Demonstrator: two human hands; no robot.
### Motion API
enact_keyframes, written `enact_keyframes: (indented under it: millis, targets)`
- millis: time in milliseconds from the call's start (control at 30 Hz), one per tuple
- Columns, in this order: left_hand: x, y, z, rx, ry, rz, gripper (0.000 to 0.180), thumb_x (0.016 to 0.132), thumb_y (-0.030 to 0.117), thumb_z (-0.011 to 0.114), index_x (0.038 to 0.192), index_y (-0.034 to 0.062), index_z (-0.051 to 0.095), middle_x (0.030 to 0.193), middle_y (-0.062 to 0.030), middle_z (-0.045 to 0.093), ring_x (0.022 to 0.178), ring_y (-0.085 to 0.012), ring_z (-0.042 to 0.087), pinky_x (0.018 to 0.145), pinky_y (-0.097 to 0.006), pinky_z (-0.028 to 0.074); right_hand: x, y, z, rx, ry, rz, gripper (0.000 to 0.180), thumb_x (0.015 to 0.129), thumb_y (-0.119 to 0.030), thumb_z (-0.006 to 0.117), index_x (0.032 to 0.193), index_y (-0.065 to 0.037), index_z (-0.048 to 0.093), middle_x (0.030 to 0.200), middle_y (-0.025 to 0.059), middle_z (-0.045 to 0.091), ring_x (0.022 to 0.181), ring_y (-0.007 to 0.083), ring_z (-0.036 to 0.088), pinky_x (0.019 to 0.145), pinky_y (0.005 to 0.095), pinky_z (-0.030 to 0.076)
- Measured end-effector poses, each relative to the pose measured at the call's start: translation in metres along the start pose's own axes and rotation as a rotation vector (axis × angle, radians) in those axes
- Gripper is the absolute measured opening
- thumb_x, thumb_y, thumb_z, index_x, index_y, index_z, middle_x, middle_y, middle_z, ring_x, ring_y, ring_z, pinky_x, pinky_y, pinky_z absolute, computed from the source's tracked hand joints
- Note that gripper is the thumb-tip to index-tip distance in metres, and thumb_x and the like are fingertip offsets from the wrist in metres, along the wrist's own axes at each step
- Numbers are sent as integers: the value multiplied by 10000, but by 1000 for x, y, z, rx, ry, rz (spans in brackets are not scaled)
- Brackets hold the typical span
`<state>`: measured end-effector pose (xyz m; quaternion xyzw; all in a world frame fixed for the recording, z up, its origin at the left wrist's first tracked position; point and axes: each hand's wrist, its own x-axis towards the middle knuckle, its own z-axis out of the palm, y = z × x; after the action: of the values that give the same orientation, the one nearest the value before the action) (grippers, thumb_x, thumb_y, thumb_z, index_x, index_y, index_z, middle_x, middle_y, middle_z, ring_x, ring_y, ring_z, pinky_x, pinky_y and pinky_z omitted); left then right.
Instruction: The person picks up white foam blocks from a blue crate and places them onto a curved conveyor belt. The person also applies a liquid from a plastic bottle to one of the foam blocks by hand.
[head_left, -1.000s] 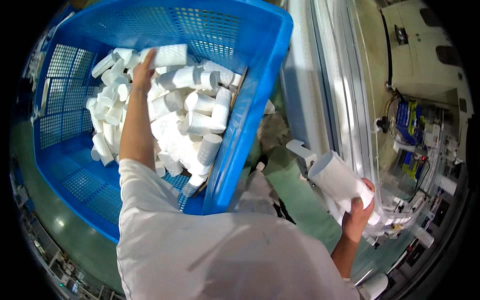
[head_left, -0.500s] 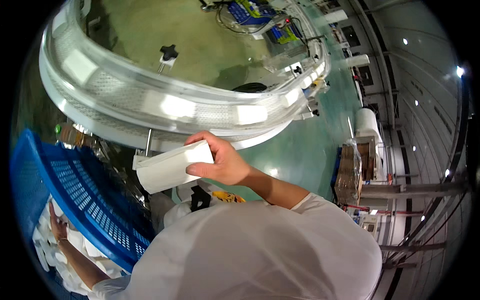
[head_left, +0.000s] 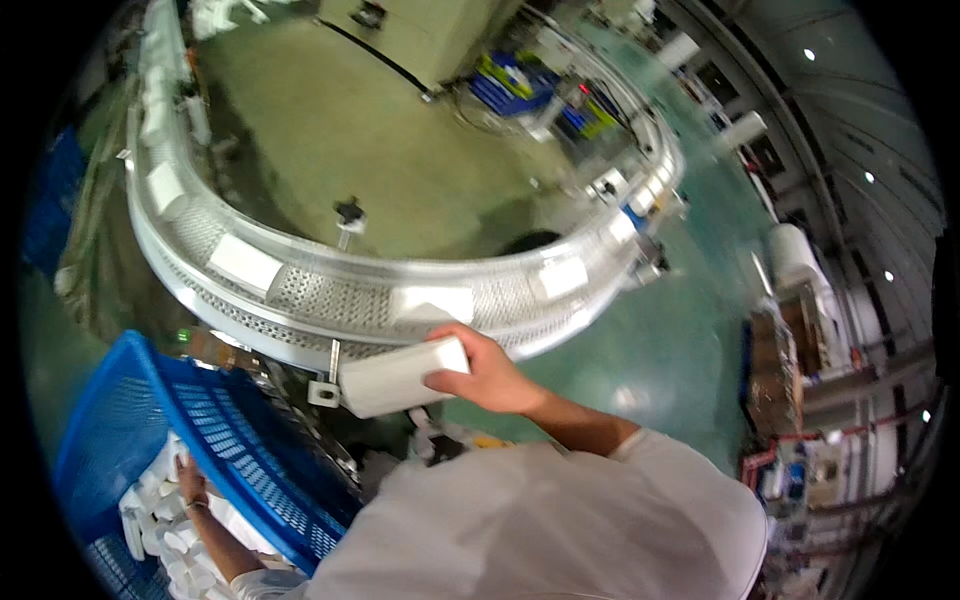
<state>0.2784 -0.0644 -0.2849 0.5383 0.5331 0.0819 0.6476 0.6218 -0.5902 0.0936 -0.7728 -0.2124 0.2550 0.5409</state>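
Note:
My right hand (head_left: 482, 372) is shut on a white cylinder-shaped piece (head_left: 398, 380), holding it level just below the outer edge of a curved grey conveyor (head_left: 330, 296). White pieces (head_left: 245, 262) lie spaced along that conveyor. At lower left my left hand (head_left: 190, 478) reaches down into a blue mesh basket (head_left: 250, 440) and rests on a heap of several similar white pieces (head_left: 160, 535). Its fingers are too small here to show any grip. My white-sleeved shoulder fills the lower middle.
Inside the conveyor's bend is bare beige floor with a small black fitting (head_left: 348, 212). A beige machine (head_left: 420, 30) and blue crates (head_left: 510, 85) stand at the top. On the green floor to the right are a large white roll (head_left: 795, 255) and stacked brown cartons (head_left: 780, 365).
The view has swung from the basket up to the conveyor. My right hand has carried the white piece closer to the conveyor's edge. My left hand stays in the basket.

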Motion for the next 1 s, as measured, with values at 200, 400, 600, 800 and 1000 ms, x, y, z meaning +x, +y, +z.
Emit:
enact_keyframes:
  millis: [200,400,600,800,1000]
  targets:
    - [-34,22,46,213,1,281,645,773,309,606,1298,76,314,1150,-103,507,1058,-182,456,867,-315,384,5,-22,-13,-199,15,-105,388,709,-180,683,1006,-29,485,869,54,548,777,112,505,683,250,430]
    - [-186,156,108,-316,254,76,646,628,408,700,1159,191,402,1060,-53,526,935,-260,497,719,-469,406,-2,-26,-38,139,32,-173,329,727,-73,622,1013,-7,473,862,37,527,801,100,482,697,240,418]
    - [-272,178,60,-843,88,402,562,710,457,610,1167,168,456,1145,-37,510,1073,-224,463,884,-430,367,4,-4,-49,375,-22,-94,333,734,-150,611,1006,-11,478,865,40,528,784,114,484,694,250,420]
    - [-379,243,129,-821,-105,805,514,800,362,547,1191,61,403,1183,-98,475,1096,-239,457,961,-393,332,14,1,-46,1010,-470,63,472,740,-241,578,1151,-73,419,1028,109,543,839,248,568,652,358,494]
    - [-433,272,245,-860,-140,710,557,771,400,561,1187,65,402,1171,-100,480,1086,-255,455,919,-405,359,0,-59,-20,820,-589,-32,538,706,-166,571,1185,-4,385,1069,133,522,947,266,541,713,371,490]
